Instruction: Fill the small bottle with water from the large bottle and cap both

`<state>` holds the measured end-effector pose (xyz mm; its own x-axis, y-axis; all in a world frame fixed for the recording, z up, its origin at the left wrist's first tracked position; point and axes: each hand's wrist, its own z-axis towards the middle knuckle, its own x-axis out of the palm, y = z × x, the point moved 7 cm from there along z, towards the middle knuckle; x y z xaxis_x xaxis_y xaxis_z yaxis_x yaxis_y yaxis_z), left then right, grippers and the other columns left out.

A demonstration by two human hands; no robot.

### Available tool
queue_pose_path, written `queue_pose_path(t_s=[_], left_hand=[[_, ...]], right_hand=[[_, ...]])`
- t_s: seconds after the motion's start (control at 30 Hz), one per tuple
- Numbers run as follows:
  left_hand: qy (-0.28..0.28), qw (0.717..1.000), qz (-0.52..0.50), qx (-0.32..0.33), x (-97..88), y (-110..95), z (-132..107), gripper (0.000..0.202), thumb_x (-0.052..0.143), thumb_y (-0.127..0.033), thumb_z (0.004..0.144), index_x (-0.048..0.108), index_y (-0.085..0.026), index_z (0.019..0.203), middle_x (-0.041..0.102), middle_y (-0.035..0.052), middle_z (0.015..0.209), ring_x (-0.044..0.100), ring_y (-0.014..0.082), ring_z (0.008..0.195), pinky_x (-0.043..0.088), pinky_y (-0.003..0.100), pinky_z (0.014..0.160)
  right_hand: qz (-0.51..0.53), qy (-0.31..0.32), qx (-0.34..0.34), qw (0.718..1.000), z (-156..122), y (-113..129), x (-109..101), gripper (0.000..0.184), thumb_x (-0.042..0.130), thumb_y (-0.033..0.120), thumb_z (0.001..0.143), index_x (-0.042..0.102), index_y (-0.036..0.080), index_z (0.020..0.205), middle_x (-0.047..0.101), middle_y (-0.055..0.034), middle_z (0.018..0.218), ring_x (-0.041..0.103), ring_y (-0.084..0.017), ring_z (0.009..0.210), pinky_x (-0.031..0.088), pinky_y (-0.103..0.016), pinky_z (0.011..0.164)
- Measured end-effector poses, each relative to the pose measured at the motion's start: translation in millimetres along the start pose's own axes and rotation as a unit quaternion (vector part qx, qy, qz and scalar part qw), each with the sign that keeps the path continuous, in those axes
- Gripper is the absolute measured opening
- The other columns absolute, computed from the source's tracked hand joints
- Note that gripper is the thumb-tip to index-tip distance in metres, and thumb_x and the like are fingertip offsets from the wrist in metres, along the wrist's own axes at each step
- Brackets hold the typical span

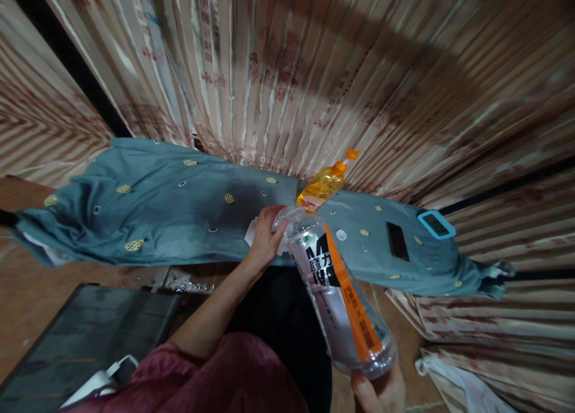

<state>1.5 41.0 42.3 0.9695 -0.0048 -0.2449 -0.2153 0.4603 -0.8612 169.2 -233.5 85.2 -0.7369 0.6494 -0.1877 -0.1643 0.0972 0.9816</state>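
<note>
I see the right hand (pixel 380 392) gripping the base of a tilted clear bottle (pixel 335 293). Its label shows a black "M" and an orange strip of characters I cannot read. The left hand (pixel 265 236) is closed on its neck. Just beyond the bottle's mouth, an orange dispenser bottle (pixel 323 185) stands on a blue cloth (pixel 179 209).

The top (pixel 233 377) is a dark maroon-pink, kinda shiny and wrinkly, and its sleeve (pixel 179 350) stops high up, so the forearm (pixel 215 317) is bare down to the left hand (pixel 265 239). Below that there's black clothing (pixel 278 317) over the lap, trousers or skirt, can't tell. The right hand (pixel 380 392) is bare too.
</note>
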Motion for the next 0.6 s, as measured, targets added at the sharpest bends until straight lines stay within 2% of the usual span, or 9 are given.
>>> queue_pose_path(t_s=[0.2,0.37,0.6], left_hand=[[0.006,1.0,0.014,0.004,0.3,-1,-1,0.05,0.047,-0.057,0.1,0.063,-0.019,0.128,0.065,0.0127,0.122,0.061,0.0289,0.115,0.05,0.045,0.102],[0.003,1.0,0.0,0.003,0.8,0,0,0.052,0.046,-0.059,0.1,0.064,-0.019,0.126,0.065,0.0132,0.121,0.061,0.0288,0.116,0.05,0.046,0.102],[-0.003,1.0,-0.016,-0.002,1.1,1,1,0.053,0.048,-0.061,0.098,0.064,-0.019,0.126,0.065,0.0134,0.121,0.062,0.0295,0.116,0.049,0.046,0.103]], right_hand=[[-0.017,-0.014,-0.001,1.0,1,1,-1,0.091,0.076,0.066,0.075,0.052,0.014,0.146,0.069,-0.019,0.131,0.065,-0.039,0.124,0.052,-0.047,0.099],[-0.014,-0.015,-0.012,1.0,1,-1,-1,0.088,0.075,0.065,0.077,0.052,0.014,0.144,0.069,-0.0184,0.13,0.067,-0.037,0.122,0.054,-0.044,0.098],[-0.022,-0.032,0.01,0.999,-2,-10,-9,0.086,0.082,0.062,0.07,0.056,0.015,0.137,0.076,-0.0156,0.113,0.074,-0.036,0.102,0.058,-0.042,0.085]])
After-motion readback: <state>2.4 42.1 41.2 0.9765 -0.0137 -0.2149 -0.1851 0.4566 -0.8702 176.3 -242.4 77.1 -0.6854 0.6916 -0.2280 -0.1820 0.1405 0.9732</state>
